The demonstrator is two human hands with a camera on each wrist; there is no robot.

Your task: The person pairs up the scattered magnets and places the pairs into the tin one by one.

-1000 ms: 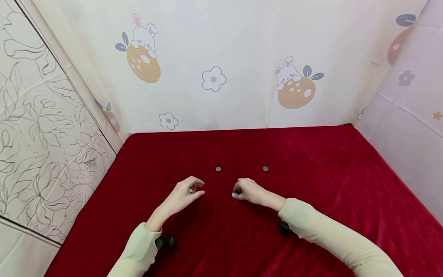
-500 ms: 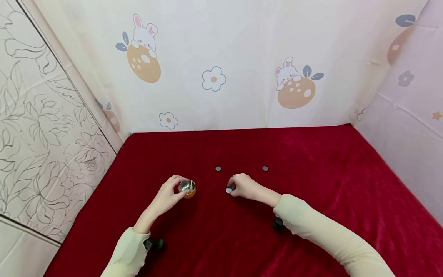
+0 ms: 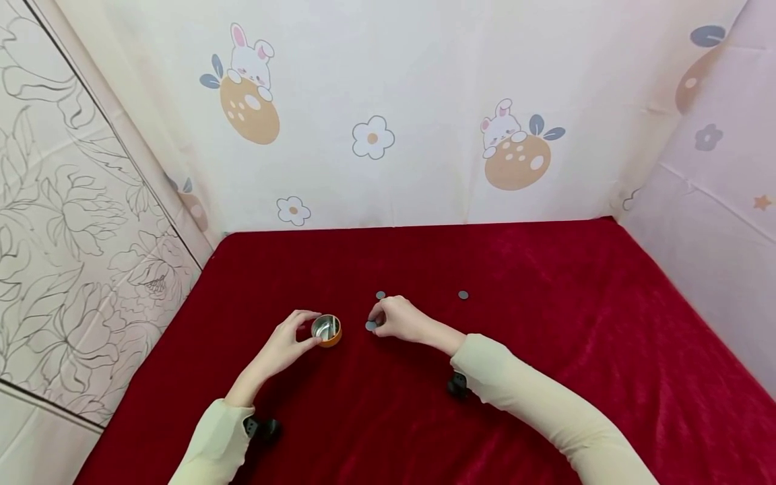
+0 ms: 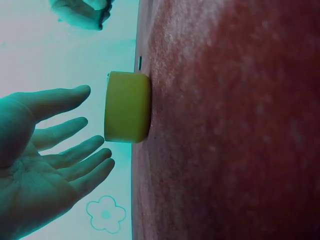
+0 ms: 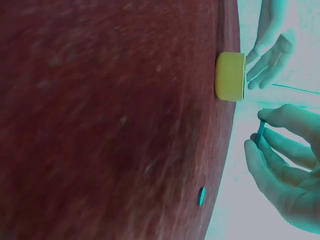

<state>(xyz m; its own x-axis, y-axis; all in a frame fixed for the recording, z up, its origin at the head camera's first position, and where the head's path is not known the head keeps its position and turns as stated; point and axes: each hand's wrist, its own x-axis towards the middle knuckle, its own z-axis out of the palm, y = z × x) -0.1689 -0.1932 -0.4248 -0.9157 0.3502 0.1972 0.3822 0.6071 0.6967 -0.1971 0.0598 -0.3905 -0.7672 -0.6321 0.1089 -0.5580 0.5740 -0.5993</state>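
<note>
My right hand [image 3: 405,320] pinches a flat grey coin [image 3: 371,326] between thumb and fingers, raised over the cloth just right of the tin. In the right wrist view the coin [image 5: 260,132] stands on edge in that grip. A small round tin [image 3: 330,342], orange outside and shiny metal inside, sits upright on the cloth. Something dark and strip-like shows inside it. Around the tin's left side my left hand [image 3: 285,343] spreads its thumb and fingers. The left wrist view shows these fingers [image 4: 85,150] extended, just above the tin's rim [image 4: 109,107].
One coin [image 3: 380,295] lies behind my right hand, and another coin [image 3: 463,295] lies farther right. Red velvet cloth [image 3: 388,417] covers the table. Behind it hangs a pale curtain [image 3: 424,81] with printed rabbits; a floral panel [image 3: 91,222] stands at the left.
My right hand has carried the coin left towards the tin. My left hand has drawn back left, leaving the tin standing uncovered. The two lying coins have stayed put.
</note>
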